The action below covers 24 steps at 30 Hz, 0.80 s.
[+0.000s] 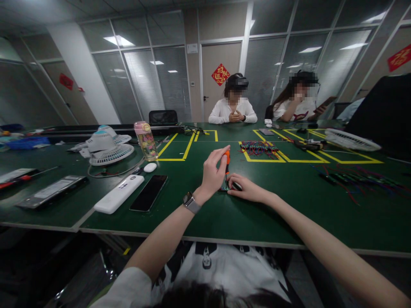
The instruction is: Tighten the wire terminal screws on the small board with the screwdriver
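Observation:
My left hand (214, 170), with a watch on its wrist, is closed around the handle of an orange and black screwdriver (227, 158). The tool stands upright, its shaft pointing down at a small green circuit board (224, 189) on the table. Low beside the board, my right hand (245, 188) has its fingers curled in and pinches the board's right side. Both hands partly cover the board, so the tip's exact contact point is hidden.
Left of my arms lie a black phone (149, 193), a white power bank (119, 193), a bottle (146, 141) and white fans (111, 147). Wired circuit boards (260, 149) sit inside yellow tape, with more boards (362, 177) at right. Two people (233, 109) sit opposite.

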Tool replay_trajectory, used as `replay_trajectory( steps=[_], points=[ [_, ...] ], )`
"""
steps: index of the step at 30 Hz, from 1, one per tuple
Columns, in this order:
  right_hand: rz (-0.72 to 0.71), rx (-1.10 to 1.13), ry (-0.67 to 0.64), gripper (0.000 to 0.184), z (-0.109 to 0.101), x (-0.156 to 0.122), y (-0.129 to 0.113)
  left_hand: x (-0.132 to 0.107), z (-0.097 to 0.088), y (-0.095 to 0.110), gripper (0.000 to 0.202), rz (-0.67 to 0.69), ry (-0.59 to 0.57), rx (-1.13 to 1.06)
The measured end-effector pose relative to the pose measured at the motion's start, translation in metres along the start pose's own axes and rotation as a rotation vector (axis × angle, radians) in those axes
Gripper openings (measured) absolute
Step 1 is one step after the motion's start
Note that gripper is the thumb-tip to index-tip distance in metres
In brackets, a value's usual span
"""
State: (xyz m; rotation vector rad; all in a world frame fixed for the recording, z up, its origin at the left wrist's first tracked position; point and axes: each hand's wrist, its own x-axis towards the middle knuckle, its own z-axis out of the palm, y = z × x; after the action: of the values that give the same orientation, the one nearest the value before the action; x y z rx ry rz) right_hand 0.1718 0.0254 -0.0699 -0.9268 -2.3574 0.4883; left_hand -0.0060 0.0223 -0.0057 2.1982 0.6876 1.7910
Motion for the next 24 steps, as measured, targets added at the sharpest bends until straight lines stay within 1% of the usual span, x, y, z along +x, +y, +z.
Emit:
replay_trajectory(
  steps=[7, 10, 14, 17, 21, 24],
  points=[
    [-0.002, 0.004, 0.009, 0.013, 0.0008, -0.0005, 0.0012, 0.0006, -0.0004, 0.0030, 0.022, -0.011, 0.046, 0.059],
    [0.003, 0.004, 0.009, 0.013, 0.0008, -0.0004, 0.0011, 0.0001, -0.0005, 0.0027, 0.025, -0.013, 0.013, 0.064],
    [0.005, 0.005, 0.003, 0.013, 0.0003, -0.0003, 0.0006, -0.0003, 0.0003, -0.0006, 0.032, 0.000, -0.040, 0.001],
    [0.004, 0.001, 0.001, 0.013, 0.0002, -0.0003, 0.0007, 0.0000, 0.0011, -0.0015, 0.029, -0.006, -0.017, -0.001],
    [0.007, 0.003, 0.010, 0.014, 0.0011, -0.0003, 0.0018, 0.0003, 0.0006, 0.0013, 0.023, -0.018, 0.027, 0.082],
    [0.007, 0.004, 0.010, 0.014, 0.0015, -0.0002, 0.0021, 0.0000, -0.0004, 0.0023, 0.025, -0.021, 0.001, 0.087]
  ],
)
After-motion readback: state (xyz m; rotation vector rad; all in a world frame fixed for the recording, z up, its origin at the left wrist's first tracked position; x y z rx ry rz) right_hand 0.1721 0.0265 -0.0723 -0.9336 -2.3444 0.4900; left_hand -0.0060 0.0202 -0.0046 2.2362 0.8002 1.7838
